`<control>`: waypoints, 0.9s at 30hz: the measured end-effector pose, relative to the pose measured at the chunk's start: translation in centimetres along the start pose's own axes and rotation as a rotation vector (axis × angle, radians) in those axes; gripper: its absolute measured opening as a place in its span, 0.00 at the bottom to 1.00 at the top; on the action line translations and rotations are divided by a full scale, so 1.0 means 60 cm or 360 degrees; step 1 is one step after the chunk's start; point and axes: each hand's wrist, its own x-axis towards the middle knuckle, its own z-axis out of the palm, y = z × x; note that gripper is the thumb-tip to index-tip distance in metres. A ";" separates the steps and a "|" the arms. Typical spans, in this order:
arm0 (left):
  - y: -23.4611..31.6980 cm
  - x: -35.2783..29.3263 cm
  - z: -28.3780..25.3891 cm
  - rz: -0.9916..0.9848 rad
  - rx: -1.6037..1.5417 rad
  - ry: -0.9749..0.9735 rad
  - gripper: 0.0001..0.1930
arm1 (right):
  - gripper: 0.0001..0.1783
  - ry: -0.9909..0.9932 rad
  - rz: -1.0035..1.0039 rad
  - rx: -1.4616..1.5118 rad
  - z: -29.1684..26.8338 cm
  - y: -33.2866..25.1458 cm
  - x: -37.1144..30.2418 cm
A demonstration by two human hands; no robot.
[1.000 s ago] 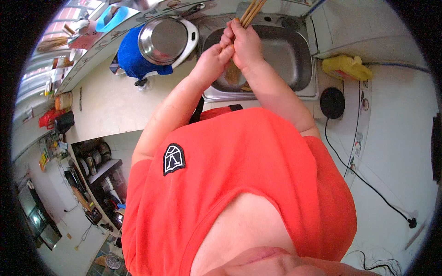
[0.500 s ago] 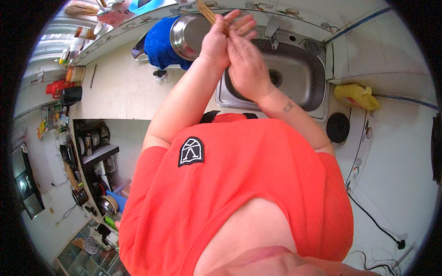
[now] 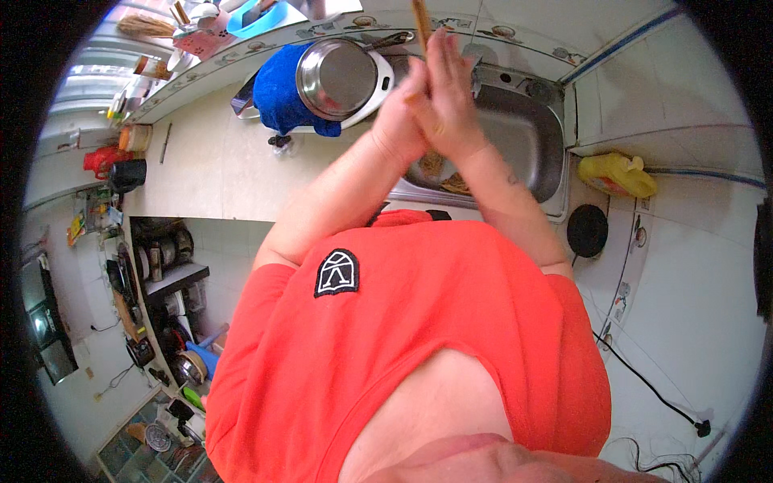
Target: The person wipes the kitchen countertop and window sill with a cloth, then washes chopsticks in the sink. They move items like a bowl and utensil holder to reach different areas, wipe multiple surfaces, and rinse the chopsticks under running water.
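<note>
Palm against palm, my left hand [image 3: 396, 121] and my right hand [image 3: 452, 109] press together over the left side of the steel sink [image 3: 523, 133]. A bundle of wooden chopsticks [image 3: 420, 24] is pinched between them, its upper end sticking out past the fingers. The fingers are stretched and partly blurred, and most of the bundle is hidden by the hands. Beneath my right wrist, brown items [image 3: 456, 184] show in the sink basin; their kind I cannot make out.
Left of the sink, a steel pan [image 3: 338, 79] rests by a blue cloth [image 3: 278, 88] on the counter [image 3: 217, 169]. A yellow jug [image 3: 616, 175] and a round black object [image 3: 588, 230] are at the right. A ledge at the back left holds a blue basin [image 3: 262, 18].
My hands have rubbed past each other and shifted slightly right. The chopsticks stand more upright. More of the pan shows, and brown items in the sink have come into view.
</note>
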 end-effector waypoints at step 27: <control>-0.031 -0.063 -0.092 -0.0742 0.1098 0.0155 0.14 | 0.13 0.0744 0.1621 0.2026 0.011 0.020 -0.069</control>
